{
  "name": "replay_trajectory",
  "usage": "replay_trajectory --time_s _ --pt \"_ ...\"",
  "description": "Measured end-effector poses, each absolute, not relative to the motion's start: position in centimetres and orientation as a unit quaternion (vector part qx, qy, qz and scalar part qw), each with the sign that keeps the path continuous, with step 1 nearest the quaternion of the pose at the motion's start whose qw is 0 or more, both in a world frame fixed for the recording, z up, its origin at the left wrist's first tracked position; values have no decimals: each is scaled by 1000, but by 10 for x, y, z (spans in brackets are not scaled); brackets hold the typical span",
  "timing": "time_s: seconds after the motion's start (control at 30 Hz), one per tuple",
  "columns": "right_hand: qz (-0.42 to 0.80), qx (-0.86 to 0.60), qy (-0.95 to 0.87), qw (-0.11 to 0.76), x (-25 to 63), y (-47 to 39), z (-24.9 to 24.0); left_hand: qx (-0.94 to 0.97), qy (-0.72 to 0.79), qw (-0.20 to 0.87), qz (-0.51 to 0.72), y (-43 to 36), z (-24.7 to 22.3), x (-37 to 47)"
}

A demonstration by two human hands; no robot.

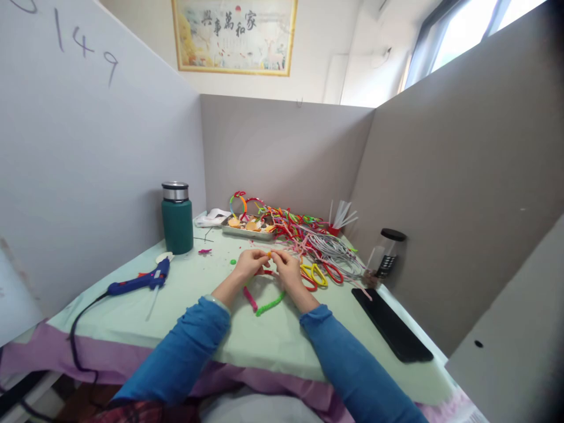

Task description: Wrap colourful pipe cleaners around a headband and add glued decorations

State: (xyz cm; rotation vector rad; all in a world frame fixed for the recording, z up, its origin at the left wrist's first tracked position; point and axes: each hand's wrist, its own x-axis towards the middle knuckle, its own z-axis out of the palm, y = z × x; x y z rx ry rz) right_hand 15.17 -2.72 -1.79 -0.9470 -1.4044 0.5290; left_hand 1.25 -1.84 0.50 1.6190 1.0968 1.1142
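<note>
My left hand and my right hand meet over the middle of the table, fingertips pinched together. Between them shows a small orange bit of what looks like a fuzzy pipe cleaner. Below the hands hangs or lies a bent colourful pipe cleaner, with a pink stretch and a green stretch that meet in a corner. A red part shows between the wrists. My fingers hide how these parts join. Close by my right hand lie scissors with yellow handles and scissors with red handles.
A blue glue gun with a cord lies left, near a green bottle. At the back stand a metal tray of pieces and a heap of pipe cleaners. A black phone-like slab lies right. Grey partitions enclose the table.
</note>
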Motion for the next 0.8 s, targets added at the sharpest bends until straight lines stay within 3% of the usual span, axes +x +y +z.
replay_trajectory --time_s 0.17,0.27,0.37,0.53,0.8 --pt "128 -433 -675 583 158 -32 -13 752 494 222 374 -18 4 9" --pt "41 -451 -737 501 158 -38 -12 785 516 89 331 -24 6 8" --pt "-44 -497 -764 409 157 -45 -11 797 537 22 274 -30 8 9" --pt "-116 -544 -773 305 155 -50 -9 797 550 2 250 -32 8 10" --pt "-108 -561 -760 310 158 -47 -11 781 537 81 308 -29 10 10"
